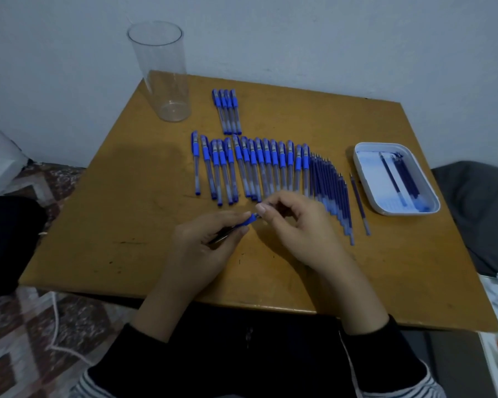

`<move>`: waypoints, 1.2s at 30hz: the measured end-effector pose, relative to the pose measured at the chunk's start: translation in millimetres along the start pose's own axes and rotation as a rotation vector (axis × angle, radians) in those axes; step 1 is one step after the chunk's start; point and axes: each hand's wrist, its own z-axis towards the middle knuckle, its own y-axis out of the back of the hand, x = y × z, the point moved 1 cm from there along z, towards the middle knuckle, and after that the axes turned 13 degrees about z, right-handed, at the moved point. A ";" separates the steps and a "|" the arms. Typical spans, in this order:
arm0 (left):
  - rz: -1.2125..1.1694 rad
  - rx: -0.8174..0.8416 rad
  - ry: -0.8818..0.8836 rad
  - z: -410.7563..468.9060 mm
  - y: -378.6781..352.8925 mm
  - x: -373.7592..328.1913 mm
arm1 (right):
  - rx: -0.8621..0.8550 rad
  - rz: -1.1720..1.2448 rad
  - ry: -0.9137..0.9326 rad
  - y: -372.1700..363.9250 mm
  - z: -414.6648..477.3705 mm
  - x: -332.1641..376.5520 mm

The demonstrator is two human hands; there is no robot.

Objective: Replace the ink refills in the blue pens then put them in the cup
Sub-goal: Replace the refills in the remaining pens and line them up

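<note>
My left hand grips a blue pen over the middle of the wooden table. My right hand pinches the pen's blue end with thumb and fingertips. A long row of several blue pens lies behind my hands. Several loose blue refills lie at the right of that row, one refill apart from them. A small group of several pens lies farther back. The tall clear cup stands at the back left with nothing inside.
A white tray holding a few refills sits at the table's right. A dark cushion lies beyond the right edge. Patterned carpet covers the floor at the left. The wall is close behind the table.
</note>
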 end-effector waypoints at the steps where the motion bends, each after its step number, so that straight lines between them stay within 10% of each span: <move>1: -0.020 -0.012 0.014 0.0 -0.3 0.3 | 0.016 0.090 -0.010 1.5 -0.3 0.7; 36: -0.026 0.079 0.020 1.2 1.0 -1.9 | 0.051 -0.040 0.082 7.1 -4.6 -4.5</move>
